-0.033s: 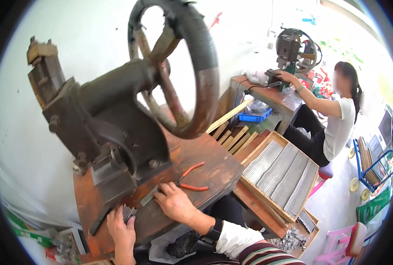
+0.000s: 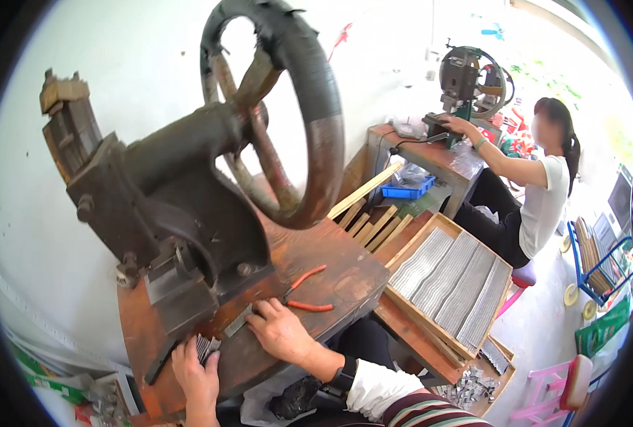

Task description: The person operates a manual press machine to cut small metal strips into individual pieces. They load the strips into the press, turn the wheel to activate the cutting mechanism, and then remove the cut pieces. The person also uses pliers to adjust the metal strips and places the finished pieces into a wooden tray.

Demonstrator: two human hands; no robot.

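My left hand (image 2: 194, 372) is closed around a small stack of thin grey metal strips (image 2: 206, 346) at the front left of the worn wooden bench (image 2: 352, 274). To its right, my right hand (image 2: 286, 333) rests on the bench with curled fingers, its fingertips at the end of a short flat metal piece (image 2: 237, 322). Pliers with orange handles (image 2: 310, 307) lie just beyond the right hand, jaws partly hidden by it. Over both hands stands a dark hand press (image 2: 188, 206) with a large wheel (image 2: 323, 156). A dark bar (image 2: 161, 361) lies beside my left hand.
Right of the bench, a wooden tray (image 2: 450, 283) holds rows of ridged metal strips. Below it, a box holds loose metal pieces (image 2: 469, 386). A co-worker (image 2: 544, 185) sits at another press (image 2: 466, 89) at the back right. A pink stool (image 2: 569, 384) stands at the lower right.
The whole view has shifted slightly, with the press wheel a little farther left. Both hands stay in nearly the same places on the bench.
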